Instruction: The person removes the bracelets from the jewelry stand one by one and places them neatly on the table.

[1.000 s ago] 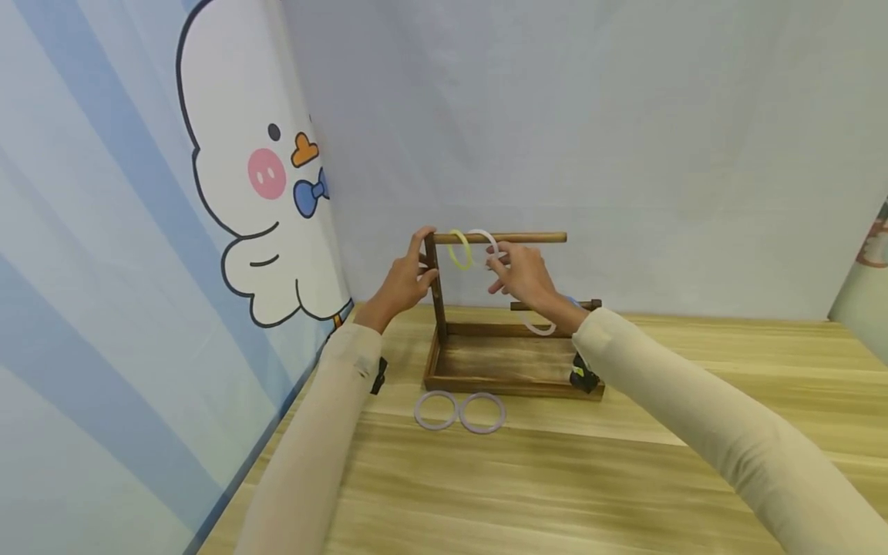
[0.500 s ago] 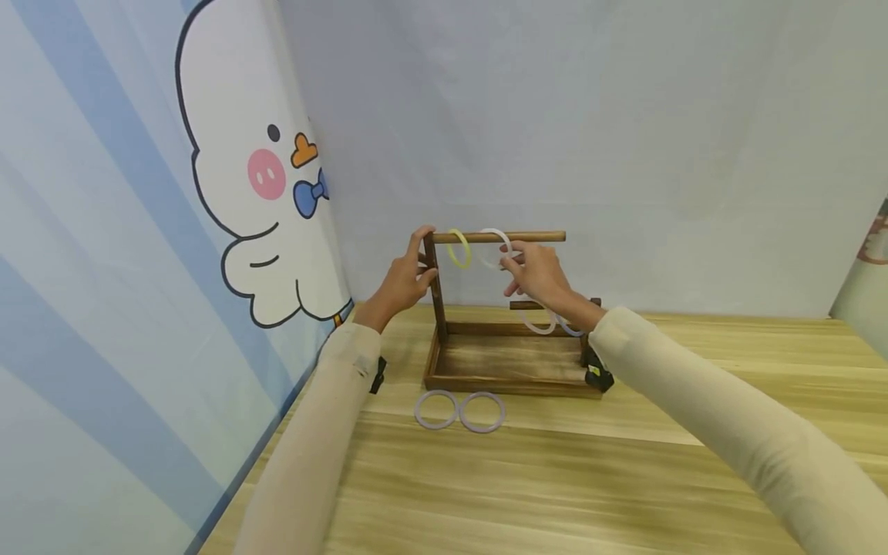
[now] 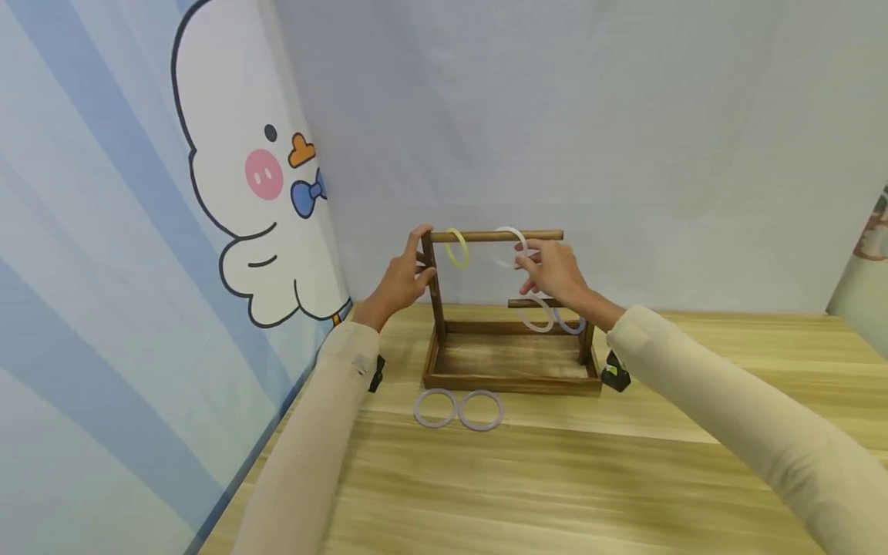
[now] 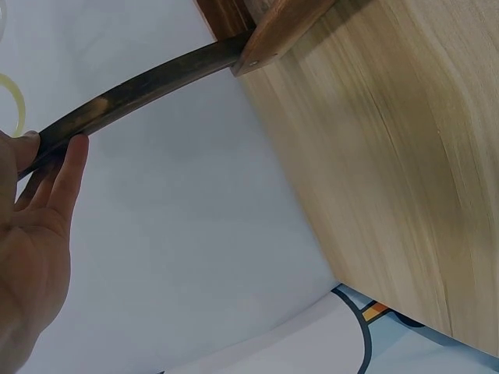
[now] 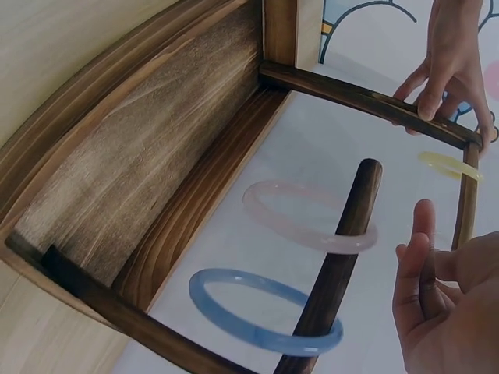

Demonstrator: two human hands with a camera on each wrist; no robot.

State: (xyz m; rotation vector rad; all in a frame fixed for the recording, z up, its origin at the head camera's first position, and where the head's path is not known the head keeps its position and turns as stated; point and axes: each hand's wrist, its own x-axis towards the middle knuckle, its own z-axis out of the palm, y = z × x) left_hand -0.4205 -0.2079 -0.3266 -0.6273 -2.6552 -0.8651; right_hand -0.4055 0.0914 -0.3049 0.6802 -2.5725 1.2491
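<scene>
A dark wooden bangle stand point(image 3: 512, 383) has a tray base, a tall left post and two horizontal bars. My left hand point(image 3: 405, 274) grips the post near its top; in the left wrist view, thumb and fingers lie on either side of the post point(image 4: 148, 84). My right hand point(image 3: 557, 271) pinches a whitish, see-through bangle point(image 3: 512, 229) that encircles the upper bar point(image 3: 479, 237), toward its free right end. A yellow bangle point(image 3: 465, 248) hangs on that bar near the post. On the lower bar point(image 5: 323, 296) hang a pale pink bangle point(image 5: 312, 240) and a blue bangle point(image 5: 253, 333).
Two lavender bangles, a left one point(image 3: 435, 427) and a right one point(image 3: 481, 429), lie side by side on the wood-grain table point(image 3: 555, 478) before the tray. Behind stands a pale grey backdrop point(image 3: 624, 139). A blue-striped cloth with a cartoon bird point(image 3: 222, 154) borders the left side.
My right hand has slid the whitish bangle rightward along the upper bar, away from the yellow one. The left hand stays on the post.
</scene>
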